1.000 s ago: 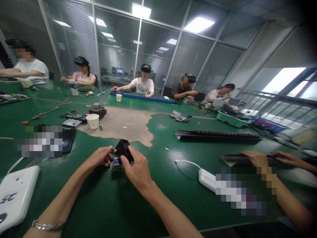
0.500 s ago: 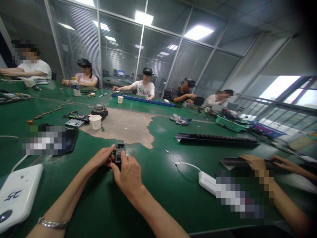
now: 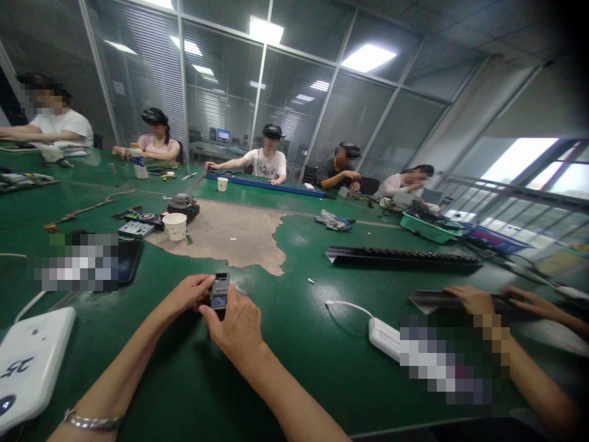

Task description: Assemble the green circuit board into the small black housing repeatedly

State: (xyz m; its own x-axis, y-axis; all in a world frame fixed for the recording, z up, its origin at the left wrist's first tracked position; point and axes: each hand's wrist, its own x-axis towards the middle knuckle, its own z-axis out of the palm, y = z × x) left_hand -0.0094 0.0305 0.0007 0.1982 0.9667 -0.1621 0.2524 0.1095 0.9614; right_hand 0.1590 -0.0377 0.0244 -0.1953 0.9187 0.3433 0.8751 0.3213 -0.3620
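Observation:
Between my two hands is a small grey box-shaped device [image 3: 220, 291], with dark openings at its far end and a bluish, shiny window-like patch at its near end. My left hand [image 3: 196, 293] pinches it from the left side, fingertips partly hidden behind it. My right hand [image 3: 240, 316] grips its right side and near end, thumb towards me and fingers along the edge. The device is held just over the green table [image 3: 294, 331]. What kind of device it is, I cannot make out.
Ahead lies a torn brown sheet [image 3: 234, 233] with a paper cup [image 3: 175, 226] and electronic parts. A black metal rail [image 3: 405, 258] lies to the right, beyond a white power bank [image 3: 384, 339]. A co-worker's hand [image 3: 473, 304] rests on another rail. A white device [image 3: 34, 362] is at left.
The device has tipped in my hands, so its upper face looks lighter and the bluish patch shows. Both hands have shifted slightly, still holding it.

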